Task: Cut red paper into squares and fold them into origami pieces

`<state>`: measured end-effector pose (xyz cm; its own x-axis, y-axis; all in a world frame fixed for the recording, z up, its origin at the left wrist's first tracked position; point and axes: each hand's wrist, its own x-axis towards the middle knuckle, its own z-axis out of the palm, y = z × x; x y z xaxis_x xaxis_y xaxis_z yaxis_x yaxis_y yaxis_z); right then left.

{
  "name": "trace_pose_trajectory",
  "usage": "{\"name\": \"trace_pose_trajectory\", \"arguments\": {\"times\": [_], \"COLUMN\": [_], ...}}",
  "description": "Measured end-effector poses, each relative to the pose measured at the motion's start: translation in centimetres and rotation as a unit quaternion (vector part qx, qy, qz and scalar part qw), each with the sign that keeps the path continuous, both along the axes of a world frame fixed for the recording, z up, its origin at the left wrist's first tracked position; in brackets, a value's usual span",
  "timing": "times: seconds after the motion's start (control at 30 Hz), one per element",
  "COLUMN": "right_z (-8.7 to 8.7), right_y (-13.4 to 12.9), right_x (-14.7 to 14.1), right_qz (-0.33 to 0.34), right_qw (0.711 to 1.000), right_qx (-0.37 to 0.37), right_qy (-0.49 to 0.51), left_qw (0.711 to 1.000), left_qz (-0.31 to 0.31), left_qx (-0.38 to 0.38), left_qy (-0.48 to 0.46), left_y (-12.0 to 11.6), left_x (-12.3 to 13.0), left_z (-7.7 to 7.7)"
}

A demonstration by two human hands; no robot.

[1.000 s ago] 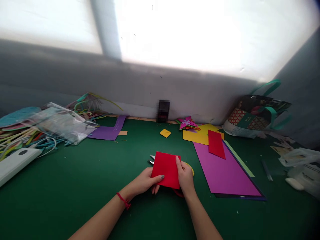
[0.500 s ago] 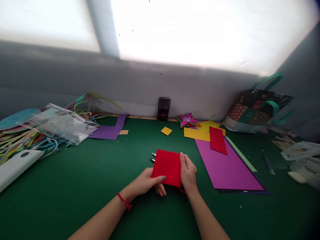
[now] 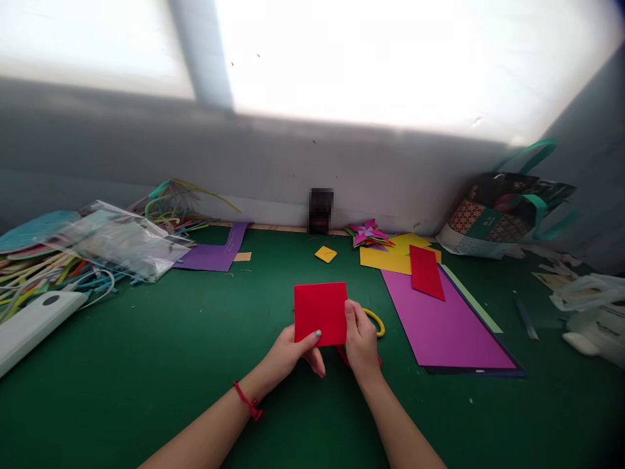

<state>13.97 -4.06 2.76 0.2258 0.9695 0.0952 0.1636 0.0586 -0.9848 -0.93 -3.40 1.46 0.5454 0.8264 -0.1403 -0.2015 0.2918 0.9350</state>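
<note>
Between my two hands is a square of red paper (image 3: 319, 314), raised above the green table and tipped toward me. My left hand (image 3: 297, 352) grips its lower left edge, thumb on the front and fingers behind. At the right edge, my right hand (image 3: 360, 335) pinches it with the thumb on top. Underneath lie scissors, mostly hidden; a yellow handle loop (image 3: 375, 322) shows past my right hand, with a bit of red beneath it.
A small yellow square (image 3: 325, 254) lies ahead. Purple sheets (image 3: 449, 326), a red strip (image 3: 426, 272), yellow paper (image 3: 383, 258) and folded stars (image 3: 368, 233) lie right. Left are a plastic bag (image 3: 141, 244), purple paper (image 3: 209, 257) and a white power strip (image 3: 41, 326). A patterned bag (image 3: 488, 225) stands back right.
The red paper has shifted slightly up and left and turned straighter, still in both hands. More of the yellow handle now shows, and the scissor blades are now covered.
</note>
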Motion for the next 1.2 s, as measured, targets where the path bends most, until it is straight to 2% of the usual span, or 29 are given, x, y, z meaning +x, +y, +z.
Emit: {"name": "trace_pose_trajectory", "arguments": {"times": [0.07,0.17,0.27,0.37,0.63,0.83,1.0,1.2], "right_z": [0.2,0.4,0.4,0.2,0.1,0.1,-0.1,-0.1], "right_y": [0.1,0.2,0.1,-0.1,-0.1,-0.1,0.1,0.1], "right_x": [0.3,0.9,1.0,0.9,0.8,0.7,0.8,0.8], "right_qz": [0.001,0.058,0.117,0.137,0.134,0.12,0.11,0.108], "right_qw": [0.999,0.989,0.969,0.958,0.951,0.947,0.952,0.956], "right_qx": [-0.002,0.037,0.083,0.095,0.112,0.129,0.111,0.098], "right_qy": [-0.043,-0.127,-0.2,-0.233,-0.255,-0.269,-0.264,-0.254], "left_qw": [0.999,0.996,0.996,0.997,0.998,0.996,0.998,0.998], "left_qz": [0.037,0.088,0.088,0.069,0.046,0.067,0.047,0.053], "left_qx": [-0.007,-0.017,-0.022,-0.026,-0.008,-0.008,-0.007,-0.011], "left_qy": [-0.006,-0.013,-0.021,-0.027,-0.041,-0.064,-0.051,-0.036], "left_y": [0.4,1.0,1.3,1.2,0.8,0.9,1.2,1.2], "left_x": [-0.2,-0.5,-0.7,-0.8,-1.0,-1.1,-1.0,-0.9], "left_z": [0.0,0.0,-0.1,-0.2,-0.4,-0.7,-1.0,-0.8]}}
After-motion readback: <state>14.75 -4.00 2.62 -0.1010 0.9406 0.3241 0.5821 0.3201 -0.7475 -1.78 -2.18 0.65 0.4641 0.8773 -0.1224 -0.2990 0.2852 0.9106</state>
